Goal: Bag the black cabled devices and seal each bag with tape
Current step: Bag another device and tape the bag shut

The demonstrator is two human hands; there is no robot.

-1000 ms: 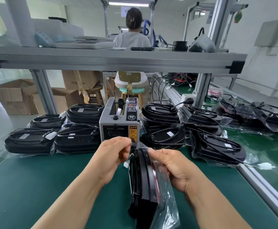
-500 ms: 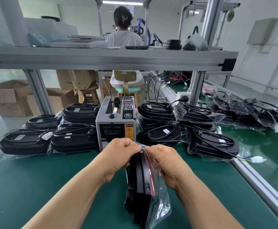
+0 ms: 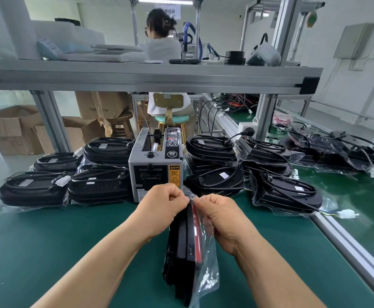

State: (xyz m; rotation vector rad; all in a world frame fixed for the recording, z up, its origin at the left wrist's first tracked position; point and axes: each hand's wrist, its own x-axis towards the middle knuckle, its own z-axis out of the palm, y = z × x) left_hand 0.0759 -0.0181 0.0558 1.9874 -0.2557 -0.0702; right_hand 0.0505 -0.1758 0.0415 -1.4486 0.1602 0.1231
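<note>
A black cabled device [image 3: 182, 247] with a red strip stands on edge inside a clear plastic bag [image 3: 206, 274] on the green mat. My left hand [image 3: 159, 205] and my right hand [image 3: 220, 215] both pinch the bag's top edge, fingers curled, thumbs nearly meeting above the device. Just beyond my hands sits the grey tape dispenser [image 3: 156, 165]. Whether tape is between my fingers is hidden.
Bagged black devices [image 3: 97, 183] lie stacked left of the dispenser, and more devices [image 3: 286, 192] lie right of it. A metal rail [image 3: 348, 247] edges the mat on the right. An aluminium shelf [image 3: 150, 78] spans overhead. A person sits behind, facing away.
My hands have come together at the bag's top and moved closer to the dispenser. The bagged device has stayed upright between them.
</note>
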